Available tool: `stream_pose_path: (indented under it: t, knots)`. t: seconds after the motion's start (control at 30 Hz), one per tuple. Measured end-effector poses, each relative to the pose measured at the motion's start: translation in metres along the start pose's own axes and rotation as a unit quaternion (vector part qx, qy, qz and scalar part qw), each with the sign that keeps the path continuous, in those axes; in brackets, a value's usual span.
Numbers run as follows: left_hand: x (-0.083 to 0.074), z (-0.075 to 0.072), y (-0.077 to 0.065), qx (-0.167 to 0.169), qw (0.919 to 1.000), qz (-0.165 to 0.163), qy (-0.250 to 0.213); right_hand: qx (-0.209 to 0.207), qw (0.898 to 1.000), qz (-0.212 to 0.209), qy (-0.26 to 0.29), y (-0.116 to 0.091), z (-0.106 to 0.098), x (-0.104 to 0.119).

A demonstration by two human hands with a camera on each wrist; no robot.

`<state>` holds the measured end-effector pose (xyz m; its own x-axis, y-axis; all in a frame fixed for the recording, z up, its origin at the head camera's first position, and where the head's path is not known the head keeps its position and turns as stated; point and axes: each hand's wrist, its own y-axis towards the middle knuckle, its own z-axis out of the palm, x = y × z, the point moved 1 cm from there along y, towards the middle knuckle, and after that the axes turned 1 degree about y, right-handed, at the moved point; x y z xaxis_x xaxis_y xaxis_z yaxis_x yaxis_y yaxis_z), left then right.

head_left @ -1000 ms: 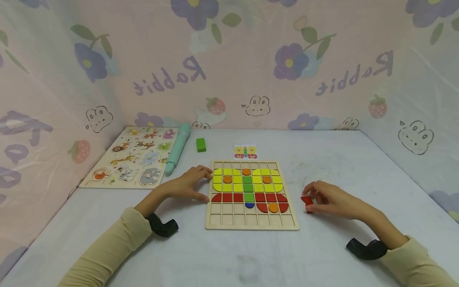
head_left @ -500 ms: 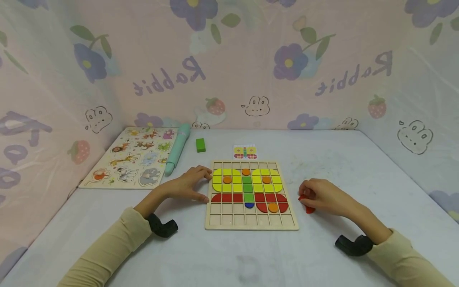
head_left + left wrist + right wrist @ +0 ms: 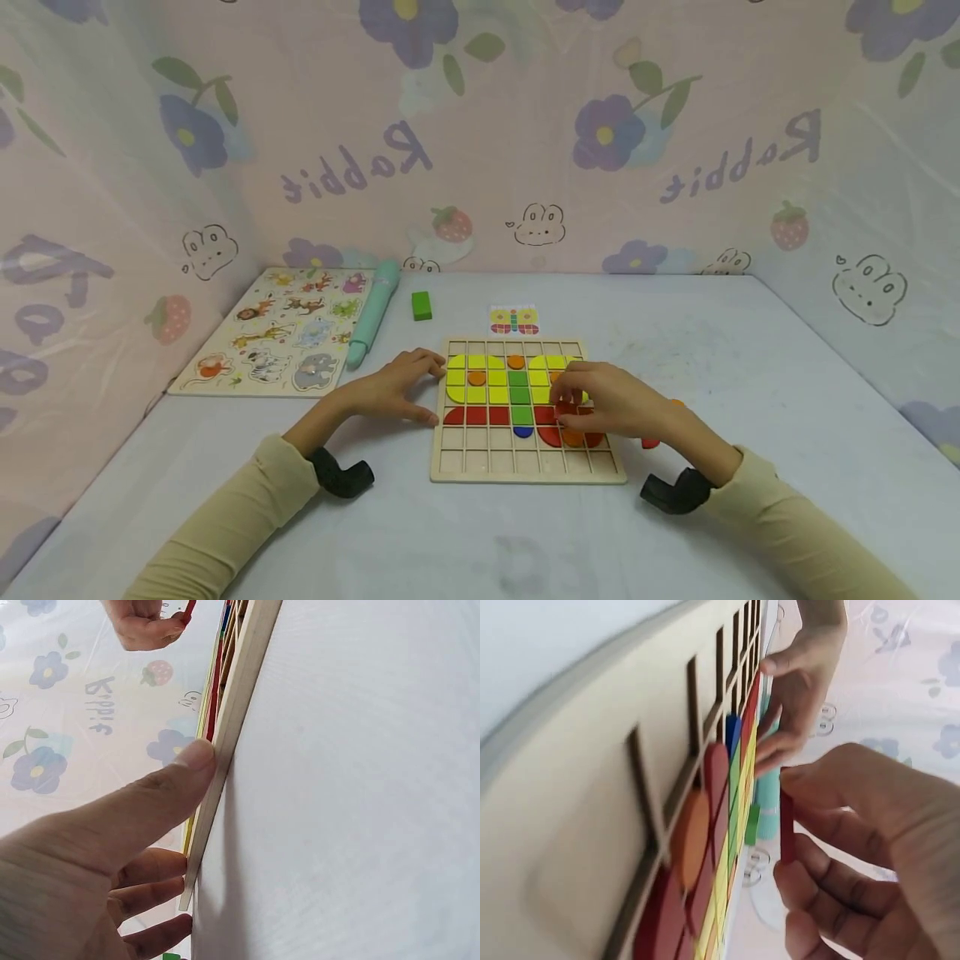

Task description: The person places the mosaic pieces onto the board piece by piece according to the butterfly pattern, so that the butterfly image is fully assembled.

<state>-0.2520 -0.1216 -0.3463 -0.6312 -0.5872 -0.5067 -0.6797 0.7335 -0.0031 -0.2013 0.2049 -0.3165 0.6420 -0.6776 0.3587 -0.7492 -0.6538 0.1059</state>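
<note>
A wooden grid board (image 3: 525,480) lies on the table with yellow, red, green, orange and blue pieces set in its cells. My left hand (image 3: 388,388) rests at the board's left side, its thumb and fingertips touching the edge, as the left wrist view also shows. My right hand (image 3: 622,402) is over the right half of the board. Between thumb and fingertips it pinches a thin red piece (image 3: 787,821), held apart from the board in the right wrist view. The hand covers part of the yellow and red pieces beneath it.
Right of the board, a loose red piece (image 3: 650,443) and an orange piece (image 3: 677,403) show partly behind the right hand and wrist. A butterfly pattern card (image 3: 513,320), green block (image 3: 422,306), teal microphone-shaped object (image 3: 373,312) and animal puzzle board (image 3: 258,333) lie farther back.
My right hand has picked up a red piece from beside the board and moved left with it, over the board. My left hand has stayed at the left edge.
</note>
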Motion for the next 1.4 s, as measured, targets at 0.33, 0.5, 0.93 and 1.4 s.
stream_pose_path:
  t: [0.33, 0.5, 0.93, 1.4]
  knots:
    - [0.001, 0.002, 0.001, 0.001, 0.9999, -0.010, 0.002, 0.010, 0.996, -0.084, 0.029, 0.036, 0.023, 0.037]
    - [0.000, 0.001, 0.001, 0.002, 0.9999, -0.012, 0.006, 0.039, 0.996, -0.082, 0.026, 0.041, 0.034, 0.040]
    - [0.001, 0.001, 0.002, 0.000, 0.9999, -0.016, 0.005, 0.049, 0.990, -0.103, 0.081, 0.044, 0.042, 0.032]
    - [-0.001, 0.000, 0.001, 0.002, 0.9997, -0.023, 0.009, 0.057, 0.992, -0.090, 0.072, 0.043, 0.039, 0.026]
